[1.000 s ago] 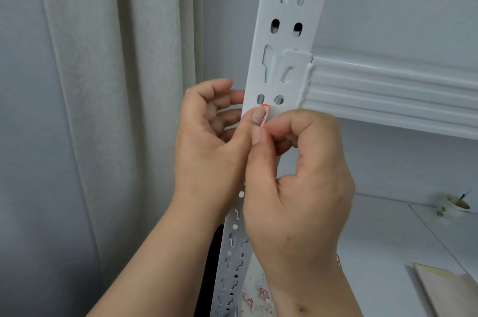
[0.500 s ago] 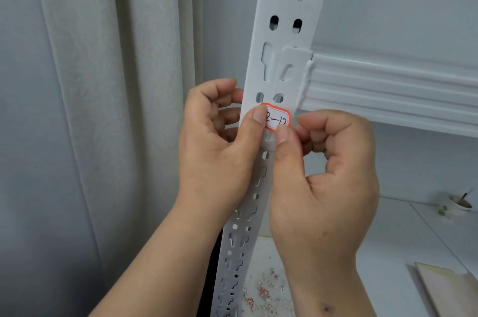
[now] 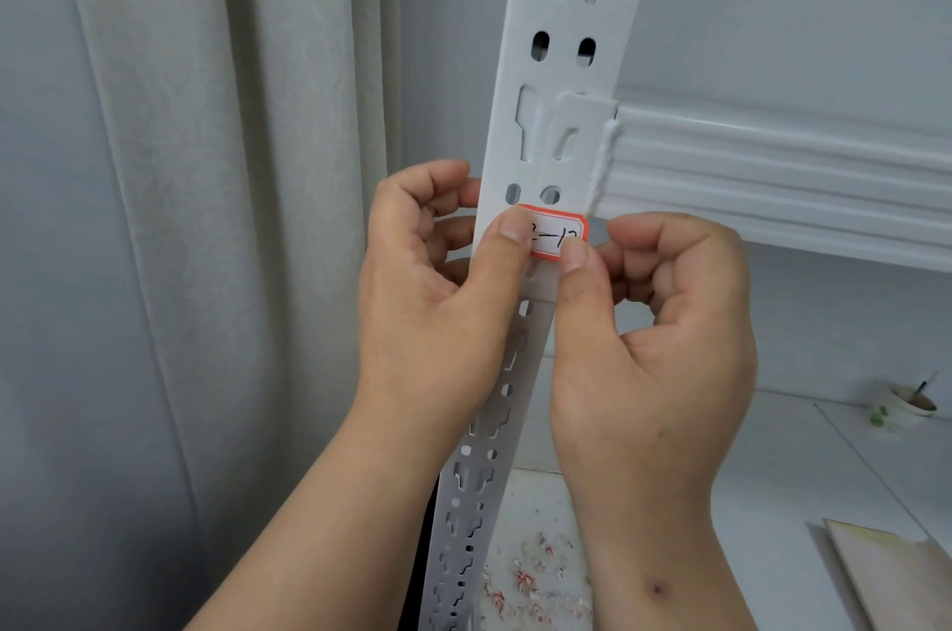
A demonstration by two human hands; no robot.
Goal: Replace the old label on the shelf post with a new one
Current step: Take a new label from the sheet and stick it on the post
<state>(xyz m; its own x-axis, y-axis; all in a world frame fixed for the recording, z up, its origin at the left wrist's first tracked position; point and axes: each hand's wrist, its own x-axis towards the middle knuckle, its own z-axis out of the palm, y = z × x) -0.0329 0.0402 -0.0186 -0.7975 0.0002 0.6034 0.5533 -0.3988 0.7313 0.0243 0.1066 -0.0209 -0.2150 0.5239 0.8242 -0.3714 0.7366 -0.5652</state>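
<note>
Both thumbs are pressing our red-bordered label flat against the white shelf post, just below the beam. We are curling our left hand around the post's edge, our right hand beside it; scraps are littering the pale surface by the curtain.

both thumbs press red-edged label onto shelf post

A home storage corner: white slotted shelf post, pale curtain, tiled floor.
</note>
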